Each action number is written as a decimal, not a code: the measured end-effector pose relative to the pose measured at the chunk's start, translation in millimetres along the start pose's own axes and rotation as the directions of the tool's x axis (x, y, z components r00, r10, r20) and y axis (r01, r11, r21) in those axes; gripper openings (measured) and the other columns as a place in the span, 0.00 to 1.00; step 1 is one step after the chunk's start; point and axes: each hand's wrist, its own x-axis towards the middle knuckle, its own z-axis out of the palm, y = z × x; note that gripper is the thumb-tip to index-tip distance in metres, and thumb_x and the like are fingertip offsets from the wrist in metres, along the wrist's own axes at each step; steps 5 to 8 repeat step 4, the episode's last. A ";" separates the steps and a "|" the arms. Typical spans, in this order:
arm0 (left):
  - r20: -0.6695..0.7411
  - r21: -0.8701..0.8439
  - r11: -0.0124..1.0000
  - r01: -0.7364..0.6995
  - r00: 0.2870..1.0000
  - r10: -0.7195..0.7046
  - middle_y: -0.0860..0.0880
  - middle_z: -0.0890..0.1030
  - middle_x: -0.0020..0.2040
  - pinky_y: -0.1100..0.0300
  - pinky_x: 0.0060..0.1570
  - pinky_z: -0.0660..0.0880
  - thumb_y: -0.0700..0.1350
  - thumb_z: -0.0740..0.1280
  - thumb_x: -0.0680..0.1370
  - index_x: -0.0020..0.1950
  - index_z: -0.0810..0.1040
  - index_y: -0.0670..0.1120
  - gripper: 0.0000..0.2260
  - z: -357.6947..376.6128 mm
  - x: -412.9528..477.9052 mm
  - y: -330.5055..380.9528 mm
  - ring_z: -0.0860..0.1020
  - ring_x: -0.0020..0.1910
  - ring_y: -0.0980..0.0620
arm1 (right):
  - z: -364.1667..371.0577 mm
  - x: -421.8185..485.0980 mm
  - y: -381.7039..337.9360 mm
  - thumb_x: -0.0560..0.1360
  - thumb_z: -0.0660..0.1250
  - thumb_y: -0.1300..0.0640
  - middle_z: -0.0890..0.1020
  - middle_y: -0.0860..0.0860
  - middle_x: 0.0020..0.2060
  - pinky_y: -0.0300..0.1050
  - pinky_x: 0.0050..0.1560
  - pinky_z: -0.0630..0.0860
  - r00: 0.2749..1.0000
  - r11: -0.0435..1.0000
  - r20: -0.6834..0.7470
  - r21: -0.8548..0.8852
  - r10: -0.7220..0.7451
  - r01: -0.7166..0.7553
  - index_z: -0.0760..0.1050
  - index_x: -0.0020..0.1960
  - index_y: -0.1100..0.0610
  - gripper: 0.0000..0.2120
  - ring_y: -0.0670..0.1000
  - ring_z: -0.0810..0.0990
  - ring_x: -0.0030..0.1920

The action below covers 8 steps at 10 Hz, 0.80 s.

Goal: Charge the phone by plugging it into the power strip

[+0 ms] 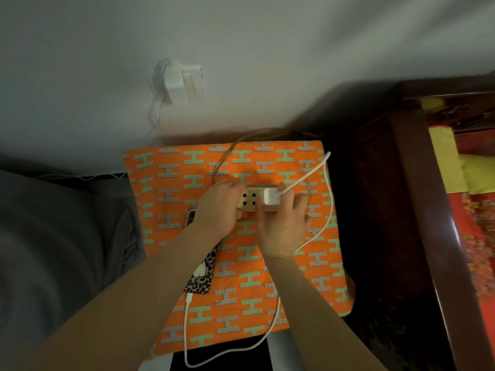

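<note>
A cream power strip [248, 200] lies on the orange patterned cloth [294, 277]. My left hand [218, 210] grips its left end. My right hand [285, 223] holds the white charger plug [271, 197], which sits on the strip's right end; whether its pins are fully in cannot be told. A white cable [325, 199] loops from the plug round the cloth to the phone [201, 274], which lies in a leopard-print case, mostly hidden under my left forearm. The cable end enters the phone's near edge.
A wall socket with a white adapter [178, 79] is on the white wall behind. The strip's brown cord [222, 159] runs toward the wall. Dark wooden furniture [417, 210] stands at the right, grey fabric [53, 236] at the left.
</note>
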 end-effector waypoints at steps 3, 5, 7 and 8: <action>-0.002 0.013 1.000 0.023 1.000 -0.023 0.47 0.80 0.56 0.51 0.54 0.76 0.43 0.70 0.72 0.63 0.74 0.45 0.20 -2.8 -5.0 6.5 0.75 0.58 0.47 | 0.8 -2.7 -1.8 0.69 0.73 0.50 0.74 0.56 0.44 0.57 0.47 0.75 0.999 0.998 0.015 0.047 0.037 -0.038 0.73 0.56 0.57 0.20 0.58 0.76 0.42; -0.016 0.011 1.000 0.014 1.000 -0.014 0.46 0.77 0.61 0.53 0.58 0.74 0.44 0.70 0.72 0.66 0.71 0.45 0.23 -0.9 -8.5 8.3 0.74 0.62 0.47 | -2.7 0.0 0.8 0.70 0.72 0.47 0.76 0.55 0.47 0.56 0.49 0.74 0.997 0.998 0.059 0.035 0.041 -0.044 0.71 0.56 0.56 0.20 0.59 0.77 0.46; -0.016 0.011 1.000 0.014 1.000 -0.014 0.46 0.77 0.61 0.53 0.58 0.74 0.44 0.70 0.72 0.66 0.71 0.45 0.23 -0.9 -8.5 8.3 0.74 0.62 0.47 | -2.7 0.0 0.8 0.70 0.72 0.47 0.76 0.55 0.47 0.56 0.49 0.74 0.997 0.998 0.059 0.035 0.041 -0.044 0.71 0.56 0.56 0.20 0.59 0.77 0.46; -0.016 0.011 1.000 0.014 1.000 -0.014 0.46 0.77 0.61 0.53 0.58 0.74 0.44 0.70 0.72 0.66 0.71 0.45 0.23 -0.9 -8.5 8.3 0.74 0.62 0.47 | -2.7 0.0 0.8 0.70 0.72 0.47 0.76 0.55 0.47 0.56 0.49 0.74 0.997 0.998 0.059 0.035 0.041 -0.044 0.71 0.56 0.56 0.20 0.59 0.77 0.46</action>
